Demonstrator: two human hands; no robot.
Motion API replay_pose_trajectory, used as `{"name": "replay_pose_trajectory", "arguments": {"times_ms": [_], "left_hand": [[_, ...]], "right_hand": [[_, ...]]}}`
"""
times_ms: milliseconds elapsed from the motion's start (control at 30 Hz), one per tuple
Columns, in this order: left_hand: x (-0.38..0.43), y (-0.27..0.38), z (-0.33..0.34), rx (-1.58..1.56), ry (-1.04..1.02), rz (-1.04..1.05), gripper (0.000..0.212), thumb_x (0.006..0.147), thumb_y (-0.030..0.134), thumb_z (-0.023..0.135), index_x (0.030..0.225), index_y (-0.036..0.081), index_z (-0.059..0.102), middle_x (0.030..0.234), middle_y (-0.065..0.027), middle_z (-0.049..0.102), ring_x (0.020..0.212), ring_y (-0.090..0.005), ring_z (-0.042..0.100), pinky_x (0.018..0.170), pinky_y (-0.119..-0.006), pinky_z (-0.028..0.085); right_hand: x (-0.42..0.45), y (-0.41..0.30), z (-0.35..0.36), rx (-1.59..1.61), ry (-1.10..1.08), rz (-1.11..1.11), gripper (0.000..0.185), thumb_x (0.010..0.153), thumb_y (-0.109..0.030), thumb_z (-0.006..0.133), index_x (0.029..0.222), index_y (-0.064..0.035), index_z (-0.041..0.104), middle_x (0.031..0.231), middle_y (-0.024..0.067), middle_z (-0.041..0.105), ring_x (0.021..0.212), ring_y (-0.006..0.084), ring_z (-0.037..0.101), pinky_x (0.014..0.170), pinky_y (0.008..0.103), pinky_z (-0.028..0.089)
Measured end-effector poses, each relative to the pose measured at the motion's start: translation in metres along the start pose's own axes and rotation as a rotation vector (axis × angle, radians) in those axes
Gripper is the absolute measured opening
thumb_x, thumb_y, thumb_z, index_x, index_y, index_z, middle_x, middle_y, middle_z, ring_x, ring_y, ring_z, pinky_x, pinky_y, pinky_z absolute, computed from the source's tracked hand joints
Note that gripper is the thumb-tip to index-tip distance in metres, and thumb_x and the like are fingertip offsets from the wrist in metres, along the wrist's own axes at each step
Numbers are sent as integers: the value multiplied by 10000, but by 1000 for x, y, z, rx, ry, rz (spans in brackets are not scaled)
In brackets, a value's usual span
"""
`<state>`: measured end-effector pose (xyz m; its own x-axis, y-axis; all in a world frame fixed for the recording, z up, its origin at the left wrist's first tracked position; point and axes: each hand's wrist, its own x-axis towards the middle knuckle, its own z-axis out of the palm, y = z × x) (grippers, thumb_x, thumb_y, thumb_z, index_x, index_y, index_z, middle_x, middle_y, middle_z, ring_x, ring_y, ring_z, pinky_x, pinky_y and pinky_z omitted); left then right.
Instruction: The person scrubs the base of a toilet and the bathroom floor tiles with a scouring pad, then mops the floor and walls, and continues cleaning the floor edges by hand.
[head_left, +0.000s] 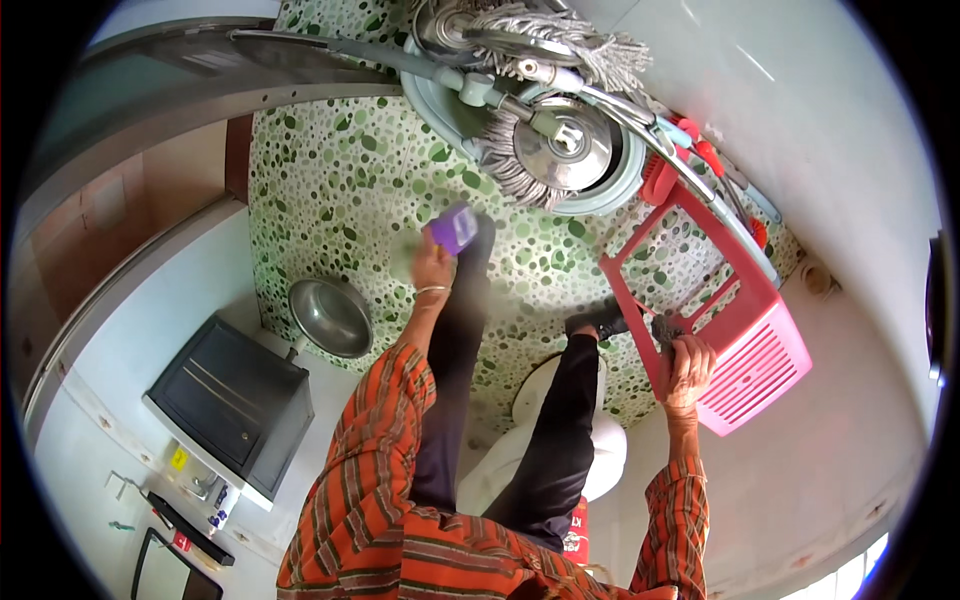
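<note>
My left hand (433, 262), blurred, grips a purple container (454, 227) with a pale label above the pebble-patterned floor, in front of my left leg. My right hand (686, 367) is at the near edge of a pink plastic stool (757, 367), which lies tipped with its slotted seat towards me and its legs pointing away. A dark grey scouring pad (664, 331) is held under the fingers of that hand, against the stool. How the right thumb sits is hidden.
Mop buckets (637, 169) with several mops (566, 142) stand ahead, their poles crossing above the stool. Red brushes (664, 176) lean by the right wall. A metal basin (330, 316) is at left, near a dark cabinet (225, 390). A white toilet (607, 454) is beneath me.
</note>
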<state>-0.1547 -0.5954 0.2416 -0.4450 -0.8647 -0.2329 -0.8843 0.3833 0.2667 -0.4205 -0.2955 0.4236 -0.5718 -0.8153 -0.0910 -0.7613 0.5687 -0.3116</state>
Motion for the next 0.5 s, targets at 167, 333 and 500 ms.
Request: {"name": "replay_pose_trajectory", "arguments": {"times_ms": [167, 333, 500], "left_hand": [[20, -63, -7, -15, -246, -375, 585, 788, 205, 560, 1304, 127, 295, 859, -183, 588, 723, -319, 577, 589, -386, 448], [56, -111, -10, -35, -459, -513, 574, 766, 185, 590, 1271, 79, 338, 975, -187, 547, 849, -309, 539, 711, -368, 413], [55, -89, -24, -196, -283, -324, 566, 744, 164, 621, 1238, 31, 380, 1091, -191, 505, 974, -298, 501, 833, -350, 379]], "right_hand": [[-2, -2, 0, 7, -42, 0, 277, 647, -56, 593, 910, -26, 512, 938, 112, 529, 887, 290, 511, 827, 420, 365], [1, -10, 2, 19, -25, -1, 299, 630, -49, 594, 915, -30, 506, 926, 109, 526, 884, 284, 511, 823, 418, 369], [2, -8, 3, -18, -37, 1, 288, 633, -46, 604, 903, -36, 503, 933, 96, 532, 892, 276, 515, 819, 415, 369]]}}
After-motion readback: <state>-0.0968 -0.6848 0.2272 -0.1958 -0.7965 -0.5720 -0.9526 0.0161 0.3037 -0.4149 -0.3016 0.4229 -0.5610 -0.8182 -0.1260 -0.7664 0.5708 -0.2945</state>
